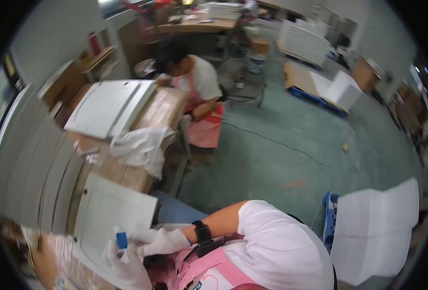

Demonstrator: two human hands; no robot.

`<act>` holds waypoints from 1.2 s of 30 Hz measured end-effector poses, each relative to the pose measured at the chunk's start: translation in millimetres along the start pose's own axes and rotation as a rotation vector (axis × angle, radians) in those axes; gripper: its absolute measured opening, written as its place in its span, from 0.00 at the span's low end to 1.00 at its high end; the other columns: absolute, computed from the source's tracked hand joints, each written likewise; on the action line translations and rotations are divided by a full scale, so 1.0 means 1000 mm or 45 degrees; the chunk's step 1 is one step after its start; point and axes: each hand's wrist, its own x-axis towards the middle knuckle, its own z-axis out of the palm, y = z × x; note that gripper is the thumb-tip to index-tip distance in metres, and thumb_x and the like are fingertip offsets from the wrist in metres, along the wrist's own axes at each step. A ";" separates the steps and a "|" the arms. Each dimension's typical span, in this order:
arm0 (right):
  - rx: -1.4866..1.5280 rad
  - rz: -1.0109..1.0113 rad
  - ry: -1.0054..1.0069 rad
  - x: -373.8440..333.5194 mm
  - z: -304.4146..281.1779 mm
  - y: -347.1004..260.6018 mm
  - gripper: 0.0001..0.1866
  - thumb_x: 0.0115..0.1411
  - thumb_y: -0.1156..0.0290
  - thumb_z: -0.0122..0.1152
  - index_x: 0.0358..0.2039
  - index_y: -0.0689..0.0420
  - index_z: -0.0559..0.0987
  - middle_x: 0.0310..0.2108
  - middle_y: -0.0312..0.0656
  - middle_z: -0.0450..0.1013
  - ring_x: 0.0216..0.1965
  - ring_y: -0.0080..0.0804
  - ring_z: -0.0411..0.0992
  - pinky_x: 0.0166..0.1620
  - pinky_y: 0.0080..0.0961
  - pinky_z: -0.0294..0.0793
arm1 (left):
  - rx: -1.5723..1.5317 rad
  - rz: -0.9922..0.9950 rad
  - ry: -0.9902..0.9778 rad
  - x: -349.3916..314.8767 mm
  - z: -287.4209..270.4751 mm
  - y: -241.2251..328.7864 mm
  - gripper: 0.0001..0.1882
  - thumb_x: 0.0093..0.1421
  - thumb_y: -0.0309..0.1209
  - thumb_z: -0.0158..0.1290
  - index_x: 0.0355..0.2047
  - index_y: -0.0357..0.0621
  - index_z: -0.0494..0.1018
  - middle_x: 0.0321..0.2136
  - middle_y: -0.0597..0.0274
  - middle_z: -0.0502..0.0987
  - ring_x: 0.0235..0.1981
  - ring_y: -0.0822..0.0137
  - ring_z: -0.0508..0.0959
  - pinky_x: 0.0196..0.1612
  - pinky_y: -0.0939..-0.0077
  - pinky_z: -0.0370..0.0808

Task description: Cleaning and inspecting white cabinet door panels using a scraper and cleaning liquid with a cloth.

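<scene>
A white-gloved left hand, my left hand (pixel 129 267), comes in from the lower edge with its fingers curled up around a small blue block (pixel 121 240). My right hand (pixel 161 241), also gloved in white, reaches in from the right with its fingertips close beside the block. Whether they touch it is blurred. Beneath both hands lies a pale white panel (pixel 110 205) with a few small dark holes or fittings near its edge. A black band (pixel 202 233) circles my right wrist.
Clear plastic wrap (pixel 66 253) covers part of the bench. Farther along sit a crumpled white bag (pixel 143 146) and stacked white panels (pixel 107 106). A co-worker (pixel 199 92) in a pink apron leans over there. White sheets (pixel 376 232) stand on a blue pallet at right.
</scene>
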 end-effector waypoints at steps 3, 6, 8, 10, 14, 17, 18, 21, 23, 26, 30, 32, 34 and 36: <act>0.028 0.065 0.074 -0.010 -0.016 -0.011 0.20 0.65 0.67 0.52 0.56 0.57 0.70 0.40 0.37 0.73 0.43 0.26 0.71 0.47 0.23 0.73 | -0.085 0.100 -0.215 0.007 0.011 0.027 0.19 0.56 0.24 0.62 0.48 0.34 0.73 0.34 0.57 0.75 0.28 0.67 0.74 0.32 0.71 0.74; -0.034 -0.076 0.211 -0.017 -0.031 -0.010 0.18 0.66 0.65 0.50 0.54 0.56 0.71 0.40 0.38 0.74 0.41 0.26 0.72 0.45 0.24 0.73 | -0.110 0.364 -0.183 0.017 0.024 0.043 0.18 0.57 0.26 0.62 0.47 0.36 0.72 0.34 0.56 0.75 0.30 0.63 0.75 0.32 0.70 0.74; -0.056 -0.145 0.288 -0.025 -0.037 -0.023 0.17 0.67 0.64 0.50 0.53 0.58 0.72 0.41 0.41 0.75 0.42 0.29 0.73 0.46 0.27 0.73 | -0.096 0.489 -0.114 0.027 0.035 0.049 0.18 0.58 0.28 0.62 0.47 0.37 0.72 0.34 0.55 0.75 0.31 0.60 0.75 0.33 0.69 0.74; -0.084 -0.205 0.334 -0.030 -0.041 -0.036 0.17 0.68 0.63 0.49 0.52 0.60 0.73 0.42 0.44 0.75 0.43 0.31 0.73 0.47 0.29 0.73 | -0.073 0.588 -0.020 0.041 0.047 0.050 0.17 0.59 0.29 0.62 0.47 0.39 0.72 0.34 0.54 0.75 0.32 0.58 0.76 0.33 0.68 0.75; -0.148 -0.306 0.358 -0.021 -0.047 -0.052 0.18 0.70 0.61 0.47 0.49 0.63 0.75 0.45 0.49 0.76 0.45 0.36 0.73 0.49 0.35 0.73 | -1.176 1.623 0.912 0.100 0.114 0.028 0.12 0.59 0.30 0.62 0.39 0.38 0.76 0.32 0.55 0.75 0.31 0.58 0.75 0.33 0.68 0.73; -0.596 -0.663 0.355 -0.006 -0.076 -0.023 0.12 0.62 0.66 0.52 0.39 0.61 0.75 0.36 0.54 0.72 0.40 0.52 0.72 0.44 0.42 0.72 | -0.198 0.575 0.076 0.062 0.051 0.080 0.13 0.59 0.31 0.62 0.40 0.36 0.75 0.31 0.55 0.75 0.30 0.58 0.75 0.34 0.67 0.73; -0.649 -0.755 0.370 -0.007 -0.077 -0.025 0.13 0.60 0.64 0.54 0.36 0.62 0.75 0.32 0.55 0.72 0.37 0.54 0.72 0.42 0.44 0.72 | -0.235 0.526 0.033 0.063 0.049 0.088 0.14 0.59 0.32 0.62 0.40 0.37 0.75 0.31 0.55 0.75 0.30 0.58 0.75 0.34 0.66 0.72; -0.373 -0.624 0.429 -0.011 -0.076 -0.035 0.12 0.61 0.65 0.53 0.38 0.61 0.75 0.32 0.51 0.72 0.36 0.47 0.73 0.41 0.39 0.73 | -0.228 0.527 0.015 0.066 0.052 0.092 0.14 0.59 0.33 0.62 0.39 0.36 0.75 0.32 0.54 0.75 0.31 0.57 0.75 0.35 0.65 0.72; -0.080 -0.489 0.467 -0.014 -0.071 -0.045 0.12 0.62 0.65 0.52 0.41 0.59 0.75 0.33 0.47 0.72 0.36 0.40 0.74 0.40 0.34 0.75 | -0.172 0.573 0.043 0.067 0.056 0.089 0.15 0.60 0.34 0.62 0.39 0.36 0.75 0.33 0.53 0.75 0.32 0.56 0.75 0.36 0.65 0.73; 0.343 -0.261 0.545 -0.023 -0.064 -0.060 0.13 0.63 0.66 0.50 0.45 0.57 0.75 0.33 0.40 0.73 0.34 0.30 0.76 0.39 0.27 0.77 | -0.227 0.589 -0.067 0.067 0.063 0.080 0.14 0.61 0.35 0.60 0.40 0.36 0.75 0.34 0.54 0.76 0.34 0.58 0.76 0.37 0.67 0.73; 0.405 -0.258 0.555 -0.042 -0.064 -0.070 0.13 0.66 0.61 0.50 0.44 0.55 0.76 0.32 0.37 0.73 0.33 0.26 0.76 0.37 0.24 0.78 | -0.257 0.609 -0.200 0.061 0.066 0.071 0.15 0.63 0.37 0.57 0.41 0.37 0.76 0.36 0.55 0.77 0.37 0.61 0.76 0.40 0.70 0.74; 0.286 -0.187 0.593 -0.035 -0.072 -0.057 0.13 0.67 0.59 0.51 0.44 0.54 0.76 0.33 0.36 0.74 0.30 0.26 0.74 0.37 0.25 0.77 | -0.279 0.623 -0.266 0.058 0.067 0.065 0.15 0.64 0.38 0.55 0.42 0.38 0.77 0.38 0.56 0.77 0.39 0.62 0.77 0.41 0.71 0.75; 0.322 -0.090 0.665 -0.036 -0.071 -0.061 0.14 0.68 0.63 0.49 0.47 0.57 0.73 0.33 0.33 0.72 0.31 0.20 0.71 0.36 0.22 0.75 | -0.300 0.629 -0.327 0.056 0.069 0.056 0.16 0.64 0.39 0.53 0.42 0.38 0.77 0.39 0.57 0.78 0.40 0.64 0.77 0.42 0.73 0.75; 0.356 -0.124 0.666 -0.035 -0.071 -0.058 0.12 0.68 0.64 0.49 0.46 0.55 0.73 0.31 0.34 0.71 0.27 0.23 0.69 0.34 0.22 0.74 | -0.326 0.639 -0.388 0.053 0.072 0.046 0.17 0.65 0.40 0.52 0.43 0.38 0.78 0.40 0.58 0.78 0.42 0.65 0.78 0.43 0.74 0.76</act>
